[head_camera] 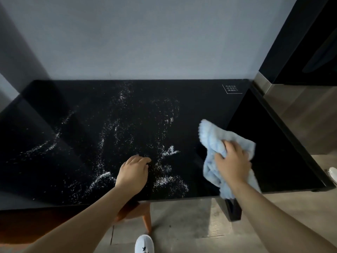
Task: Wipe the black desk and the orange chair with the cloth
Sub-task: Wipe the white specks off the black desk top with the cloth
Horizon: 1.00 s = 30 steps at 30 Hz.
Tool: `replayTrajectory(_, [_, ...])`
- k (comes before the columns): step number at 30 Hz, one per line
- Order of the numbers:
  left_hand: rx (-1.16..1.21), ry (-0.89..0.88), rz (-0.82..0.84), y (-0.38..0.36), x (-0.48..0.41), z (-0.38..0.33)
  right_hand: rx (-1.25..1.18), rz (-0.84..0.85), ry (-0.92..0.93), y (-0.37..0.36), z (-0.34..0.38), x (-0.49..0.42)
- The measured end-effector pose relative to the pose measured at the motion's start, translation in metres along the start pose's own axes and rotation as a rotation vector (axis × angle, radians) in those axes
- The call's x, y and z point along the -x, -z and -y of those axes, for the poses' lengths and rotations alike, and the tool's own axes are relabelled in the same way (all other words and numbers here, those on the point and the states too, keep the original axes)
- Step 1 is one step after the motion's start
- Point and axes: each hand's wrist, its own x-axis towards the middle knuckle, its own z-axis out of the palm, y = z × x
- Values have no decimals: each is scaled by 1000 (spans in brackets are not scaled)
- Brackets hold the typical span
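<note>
The black desk (200, 99) fills the middle of the view, its glossy top strewn with white powder or crumbs (116, 128) from the centre to the left. My right hand (232, 161) presses a crumpled light-blue cloth (211, 136) onto the desk's right part, fingers gripping it. My left hand (134, 170) rests near the front edge with its fingers curled on the surface, holding nothing. The orange chair (144, 214) is tucked under the desk's front edge; only part of its seat and a leg show below my left forearm.
A grey wall stands directly behind the desk. A tall dark cabinet (306, 42) and a metallic panel (291, 110) close off the right side. A small white label (232, 88) sits at the desk's back right corner. My white shoe (144, 244) stands on the wood floor.
</note>
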Motion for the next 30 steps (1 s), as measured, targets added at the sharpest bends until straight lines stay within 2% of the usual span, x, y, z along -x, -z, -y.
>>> replayTrajectory(2, [-6,-17,17,5,-13,8,257,240,-169,-3,1,-3])
replayTrajectory(3, [-11,-20,35,7,-19,9,323,296,-185,-7,5,1])
replayTrajectory(5, [-34,-23,71,11,-31,10,347,292,-41,-21,19,12])
replayTrajectory(6, [-44,-29,90,13,-37,12,291,270,61,-31,27,18])
replayTrajectory(8, [-63,-40,113,13,-50,13,-8,248,186,-41,45,30])
replayTrajectory(10, [-96,-45,134,13,-62,13,-302,206,150,-34,56,28])
replayTrajectory(13, [-105,-57,179,11,-75,7,-361,32,61,-16,44,9])
replayTrajectory(15, [-120,-65,203,9,-82,4,-264,-123,-15,-6,21,-11])
replayTrajectory(17, [-177,-82,207,10,-87,7,-84,-149,-127,-4,-1,-29])
replayTrajectory(20, [-225,-111,216,15,-93,11,152,120,-414,-12,-14,-53])
replayTrajectory(22, [-183,-99,244,20,-97,9,286,220,-476,-23,-5,-68])
replayTrajectory(24, [-143,-84,249,22,-100,6,321,250,-378,-34,9,-76])
replayTrajectory(26, [-123,-72,232,21,-100,5,250,320,-225,-46,25,-75])
replayTrajectory(28, [-116,-67,209,18,-99,6,221,292,50,-58,43,-60])
replayTrajectory(30, [-111,-62,196,16,-100,9,80,257,352,-66,59,-40])
